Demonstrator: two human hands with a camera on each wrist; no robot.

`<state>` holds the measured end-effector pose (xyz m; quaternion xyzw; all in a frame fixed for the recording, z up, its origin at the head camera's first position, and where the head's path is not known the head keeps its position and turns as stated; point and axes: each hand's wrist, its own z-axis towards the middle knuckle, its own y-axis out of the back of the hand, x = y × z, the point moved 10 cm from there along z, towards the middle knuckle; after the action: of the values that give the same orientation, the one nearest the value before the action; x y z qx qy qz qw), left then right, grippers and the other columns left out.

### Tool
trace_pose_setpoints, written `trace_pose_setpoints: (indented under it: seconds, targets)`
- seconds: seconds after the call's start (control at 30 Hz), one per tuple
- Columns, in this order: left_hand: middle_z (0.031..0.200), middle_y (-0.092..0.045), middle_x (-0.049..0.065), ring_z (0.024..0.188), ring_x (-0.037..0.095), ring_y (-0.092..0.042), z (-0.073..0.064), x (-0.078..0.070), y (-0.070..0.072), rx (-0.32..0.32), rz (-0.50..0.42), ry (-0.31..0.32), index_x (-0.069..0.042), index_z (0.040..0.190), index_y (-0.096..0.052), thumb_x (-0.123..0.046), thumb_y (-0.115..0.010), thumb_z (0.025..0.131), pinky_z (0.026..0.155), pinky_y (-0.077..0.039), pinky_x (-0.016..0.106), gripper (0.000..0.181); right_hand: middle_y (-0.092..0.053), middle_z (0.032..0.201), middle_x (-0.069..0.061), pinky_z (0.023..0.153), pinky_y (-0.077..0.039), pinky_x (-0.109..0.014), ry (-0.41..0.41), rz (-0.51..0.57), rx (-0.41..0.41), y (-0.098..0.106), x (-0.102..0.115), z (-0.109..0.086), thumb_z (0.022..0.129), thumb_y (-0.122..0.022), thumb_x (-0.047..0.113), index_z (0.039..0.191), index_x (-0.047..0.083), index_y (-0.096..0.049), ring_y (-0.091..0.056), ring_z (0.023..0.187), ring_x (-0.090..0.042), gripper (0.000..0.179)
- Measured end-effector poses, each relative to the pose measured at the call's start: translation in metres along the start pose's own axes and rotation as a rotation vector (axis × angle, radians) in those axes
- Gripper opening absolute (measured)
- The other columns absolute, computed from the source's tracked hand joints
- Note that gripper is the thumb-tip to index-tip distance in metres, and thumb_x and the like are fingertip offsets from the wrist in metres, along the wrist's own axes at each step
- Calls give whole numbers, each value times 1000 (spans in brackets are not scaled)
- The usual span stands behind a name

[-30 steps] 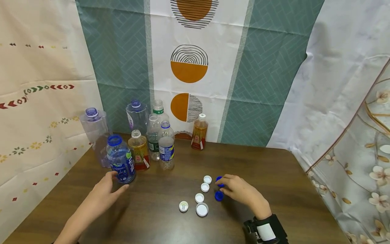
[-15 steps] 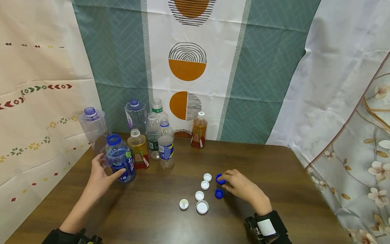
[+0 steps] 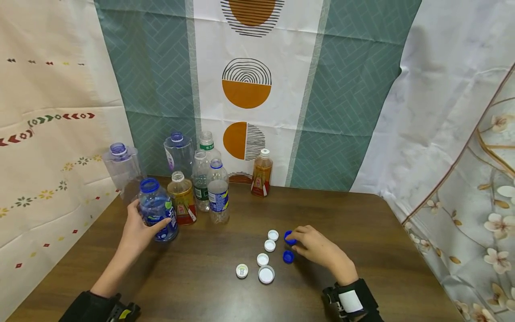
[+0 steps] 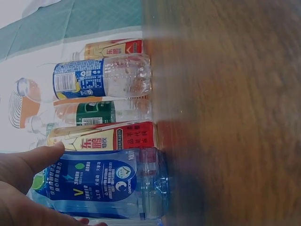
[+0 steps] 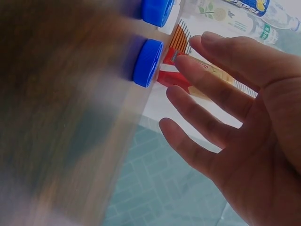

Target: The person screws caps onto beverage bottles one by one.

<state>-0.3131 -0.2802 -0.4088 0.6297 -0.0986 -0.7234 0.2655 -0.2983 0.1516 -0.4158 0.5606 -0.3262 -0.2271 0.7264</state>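
Observation:
A squat blue plastic bottle [image 3: 158, 210] with a wide capless mouth stands at the left of the table. My left hand [image 3: 137, 228] grips it low, thumb across the front label and fingers round its far-left side, largely hidden. In the left wrist view, the thumb lies along the upper edge of the blue bottle [image 4: 94, 181]. My right hand [image 3: 318, 248] hovers over the table with fingertips close to the farther blue cap [image 3: 289, 238]. The right wrist view shows that hand [image 5: 235, 103] with loosely bent, spread fingers and nothing held. A second blue cap [image 3: 288, 256] lies nearer.
Several white caps [image 3: 266, 274] lie left of the right hand. Beside the blue bottle crowd an amber bottle [image 3: 183, 201], a clear bottle with a blue label [image 3: 218, 197] and other bottles. A white-capped amber bottle [image 3: 262, 174] stands at the table's back edge.
My left hand has moved from in front of the blue bottle to its left side and closed round it. The right hand stays by the blue caps, nearly still.

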Motion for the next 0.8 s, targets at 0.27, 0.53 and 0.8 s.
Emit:
trace_pose_setpoints:
  seconds: [0.27, 0.53, 0.8]
  targets:
    - [148, -31, 41, 136, 59, -35, -4, 3, -3, 21, 42, 46, 8, 155, -6, -28, -76, 93, 109, -30, 74, 101, -68, 109, -9, 89, -56, -45, 45, -17, -24, 0, 4, 0, 91, -75, 5, 112, 4, -73, -63, 103, -30, 22]
    - [147, -33, 41, 135, 59, -37, -14, -1, -5, 34, 53, 44, 9, 154, -9, -29, -78, 92, 108, -31, 73, 101, -69, 109, -9, 89, -56, -45, 50, -15, -19, -2, 8, 1, 92, -75, 7, 113, 4, -73, -63, 103, -30, 21]
    - [146, -37, 39, 135, 57, -40, -22, -22, -17, 84, 42, 25, 9, 153, -13, -30, -78, 92, 109, -34, 69, 98, -68, 109, -8, 90, -56, -46, 41, -7, 3, -2, 7, 1, 92, -74, 7, 113, 5, -72, -63, 104, -31, 22]
